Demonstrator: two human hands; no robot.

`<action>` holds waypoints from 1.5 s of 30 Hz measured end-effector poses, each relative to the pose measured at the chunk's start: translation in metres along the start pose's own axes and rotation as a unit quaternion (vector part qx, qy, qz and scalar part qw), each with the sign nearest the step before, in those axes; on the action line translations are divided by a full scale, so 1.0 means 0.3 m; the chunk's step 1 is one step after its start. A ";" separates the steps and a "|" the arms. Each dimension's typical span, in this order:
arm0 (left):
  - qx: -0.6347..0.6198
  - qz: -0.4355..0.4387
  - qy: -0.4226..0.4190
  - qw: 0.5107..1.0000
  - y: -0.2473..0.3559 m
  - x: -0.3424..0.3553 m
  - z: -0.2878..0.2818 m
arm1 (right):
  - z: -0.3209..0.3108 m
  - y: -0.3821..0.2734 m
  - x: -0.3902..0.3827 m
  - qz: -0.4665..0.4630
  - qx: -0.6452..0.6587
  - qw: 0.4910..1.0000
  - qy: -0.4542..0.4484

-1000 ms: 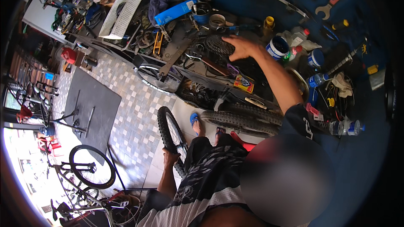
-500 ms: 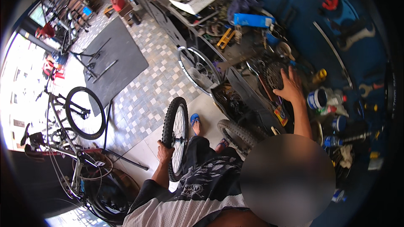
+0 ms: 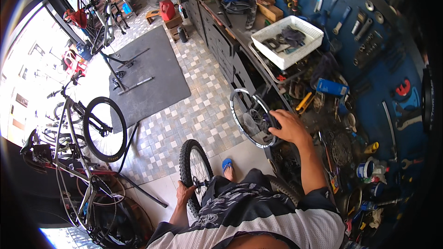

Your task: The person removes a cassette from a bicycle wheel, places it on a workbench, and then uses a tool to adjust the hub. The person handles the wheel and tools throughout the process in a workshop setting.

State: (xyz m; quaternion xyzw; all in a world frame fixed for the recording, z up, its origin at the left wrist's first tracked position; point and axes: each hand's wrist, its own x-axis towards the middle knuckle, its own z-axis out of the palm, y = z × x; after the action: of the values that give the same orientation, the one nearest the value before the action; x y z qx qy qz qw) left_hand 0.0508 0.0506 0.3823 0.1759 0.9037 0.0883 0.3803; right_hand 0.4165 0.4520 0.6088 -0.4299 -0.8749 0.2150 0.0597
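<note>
Along the upper right and right, a cluttered workbench (image 3: 213,41). Left of the upper centre, a dark mat (image 3: 161,83) on tiled floor. At lower centre, a knobby-tyred wheel (image 3: 185,161), upright, its tyre grasped by the left hand (image 3: 185,191). Near mid-frame, against the bench, a pale-rimmed wheel (image 3: 235,115); just right of it, the right hand (image 3: 290,127), thumb and fingers parted. Cannot tell whether touching that rim.

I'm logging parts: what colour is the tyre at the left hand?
The tyre is black; it shows best in the head view.
</note>
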 end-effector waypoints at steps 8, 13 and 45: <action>0.000 -0.033 0.030 0.999 0.214 0.284 -0.290 | 0.044 -0.148 0.557 -0.011 -0.023 0.993 -0.117; 0.000 -0.024 0.033 0.999 0.374 0.577 -0.479 | 0.134 -0.104 0.965 -0.095 0.057 0.994 0.001; 0.057 0.066 0.053 0.995 1.858 2.634 -1.703 | -0.079 -0.471 3.460 -0.007 0.205 0.966 0.155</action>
State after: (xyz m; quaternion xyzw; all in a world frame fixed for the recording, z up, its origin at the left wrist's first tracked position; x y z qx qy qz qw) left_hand -0.6892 0.8557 0.3823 0.2516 0.9125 0.0708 0.3148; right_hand -0.3263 1.1912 0.6072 -0.4306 -0.7951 0.3196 0.2832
